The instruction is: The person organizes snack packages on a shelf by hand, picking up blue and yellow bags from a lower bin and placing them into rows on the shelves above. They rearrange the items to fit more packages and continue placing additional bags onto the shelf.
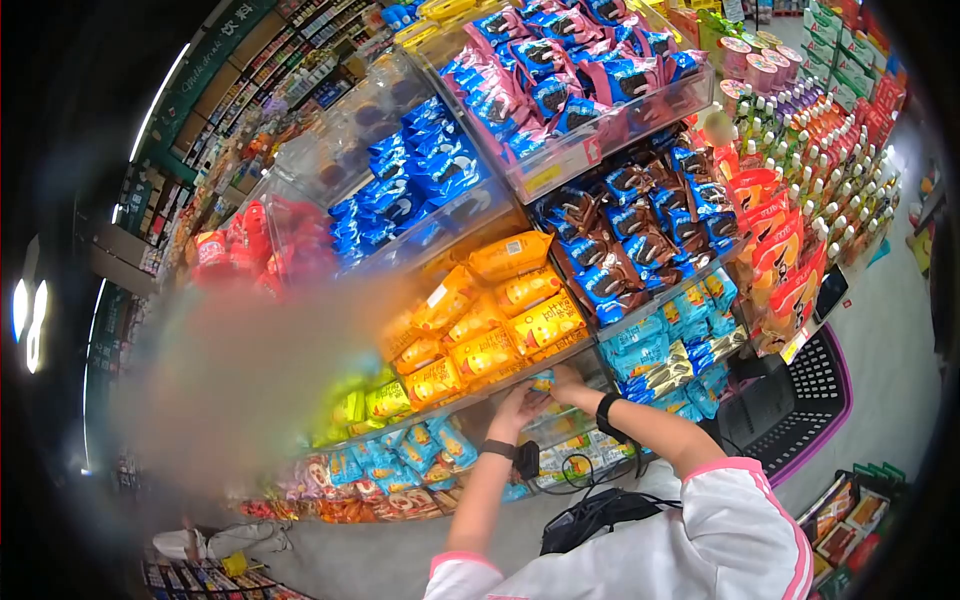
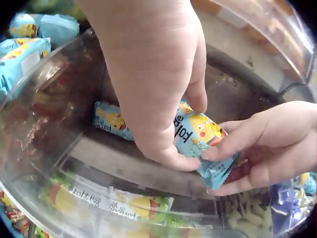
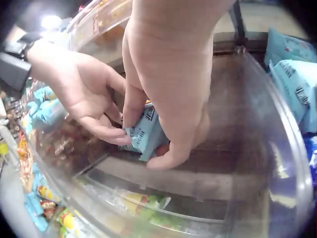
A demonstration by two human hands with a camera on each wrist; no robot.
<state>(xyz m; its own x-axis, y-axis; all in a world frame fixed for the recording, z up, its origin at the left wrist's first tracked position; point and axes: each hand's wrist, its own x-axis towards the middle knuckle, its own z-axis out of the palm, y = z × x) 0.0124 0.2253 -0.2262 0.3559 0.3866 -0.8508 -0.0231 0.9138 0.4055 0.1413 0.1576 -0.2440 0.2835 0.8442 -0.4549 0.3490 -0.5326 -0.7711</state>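
A small light-blue snack packet with a yellow chick picture (image 2: 200,130) is between my two hands over a clear plastic bin (image 2: 34,158). My left hand (image 2: 153,89) grips it from above, thumb and fingers on either side. My right hand (image 2: 267,144) pinches its lower right end between thumb and fingers. In the right wrist view, the packet (image 3: 148,130) shows partly, its far side hidden by the right hand. A second light-blue packet (image 2: 110,119) lies on the bin floor, partly behind my left hand. The head view has both hands low in front of the shelf.
Yellow packets (image 1: 480,355) fill the bin above my hands, with blue cookie packs (image 1: 620,235) beyond. More light-blue packets (image 3: 294,87) stand right of the bin's wall. A black shopping basket with purple rim (image 1: 845,390) stands at the right.
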